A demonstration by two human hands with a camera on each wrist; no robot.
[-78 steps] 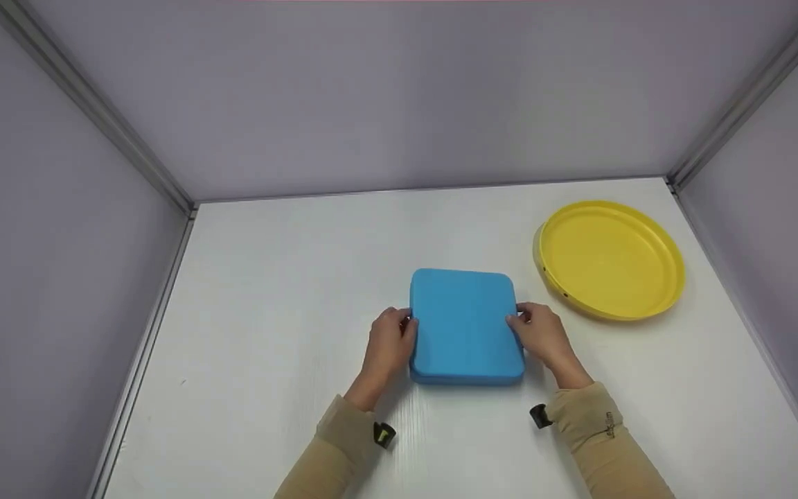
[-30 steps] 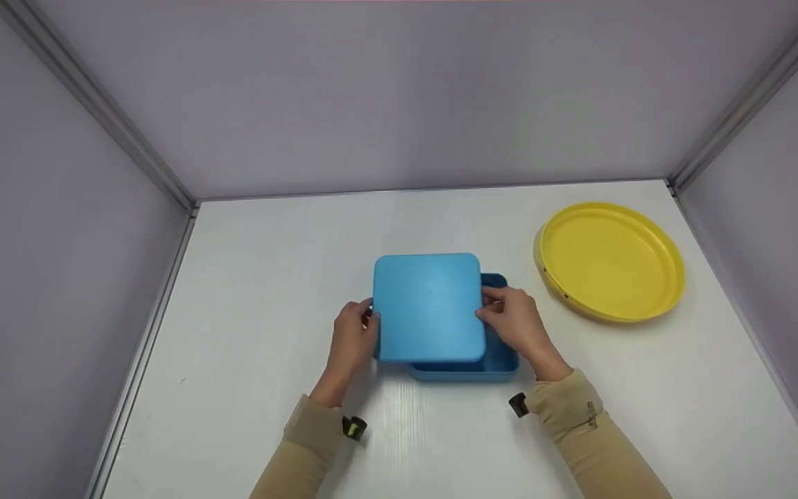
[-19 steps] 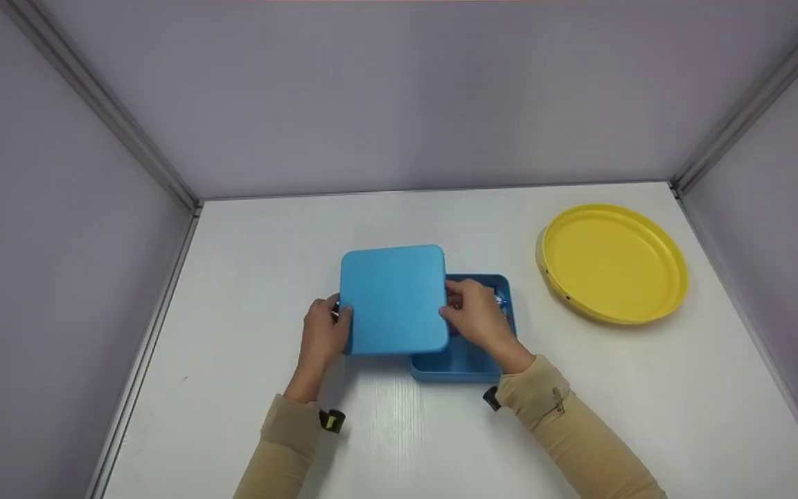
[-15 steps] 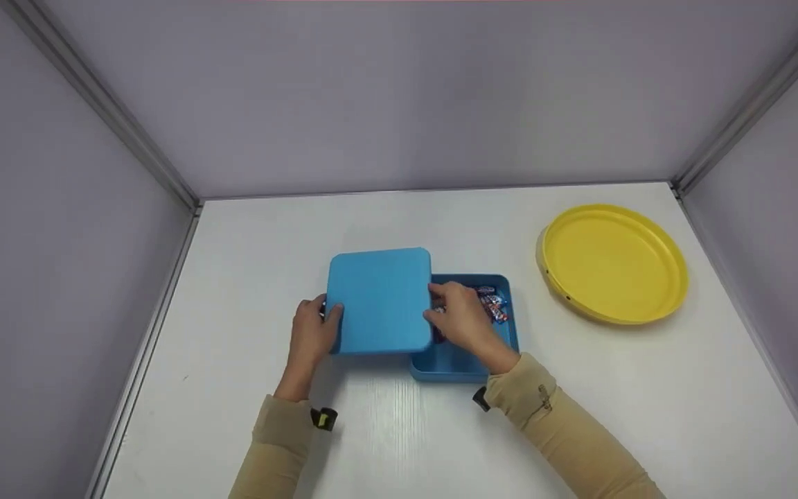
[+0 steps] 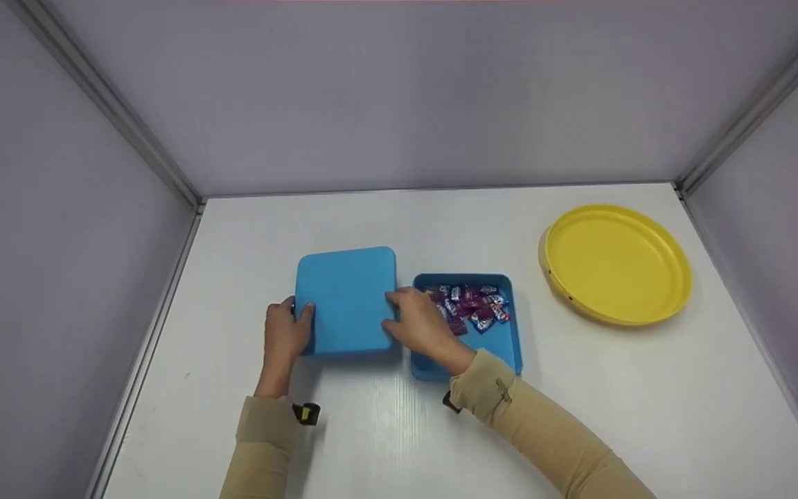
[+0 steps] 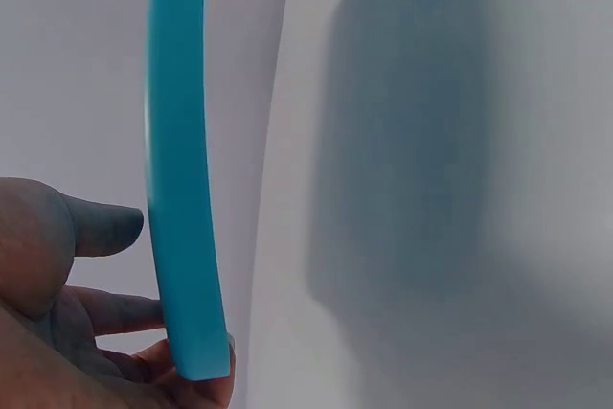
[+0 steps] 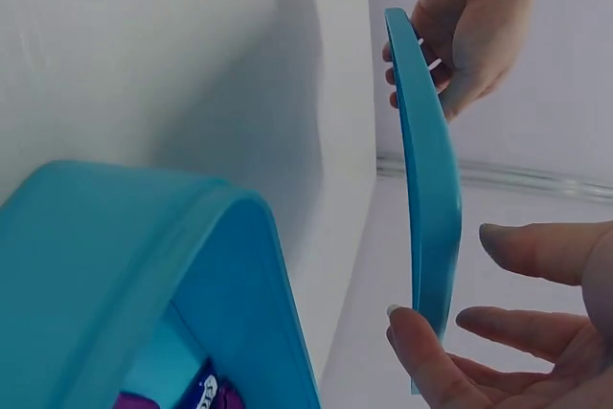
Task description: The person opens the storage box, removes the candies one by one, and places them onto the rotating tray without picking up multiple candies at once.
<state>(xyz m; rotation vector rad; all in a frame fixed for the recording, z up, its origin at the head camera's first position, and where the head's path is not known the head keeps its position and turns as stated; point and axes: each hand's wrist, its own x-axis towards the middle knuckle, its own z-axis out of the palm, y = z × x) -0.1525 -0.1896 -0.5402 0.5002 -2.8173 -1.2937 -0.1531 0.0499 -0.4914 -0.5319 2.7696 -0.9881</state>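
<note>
Between both hands a flat blue lid [image 5: 347,301] is held above the table, left of an uncovered blue box [image 5: 515,346]. My left hand [image 5: 287,333] grips the lid's left edge, thumb on top and fingers beneath. At the opposite edge my right hand [image 5: 421,322] pinches it, its wrist crossing the box's near left part. Several wrapped candies [image 5: 472,298], purple and blue-white, lie toward the back of the box. In the right wrist view the lid [image 7: 431,179] stands apart from the box [image 7: 105,256]. The left wrist view shows the lid's rim [image 6: 182,179] and its shadow below.
A round yellow tray [image 5: 617,267] with a low rim lies on the white table [image 5: 385,443] at the back right. Grey-white panels [image 5: 399,97] close in the back and both sides.
The lid has come off the box and moved left with both hands holding it. The box has stayed in place, and the candies inside are now uncovered.
</note>
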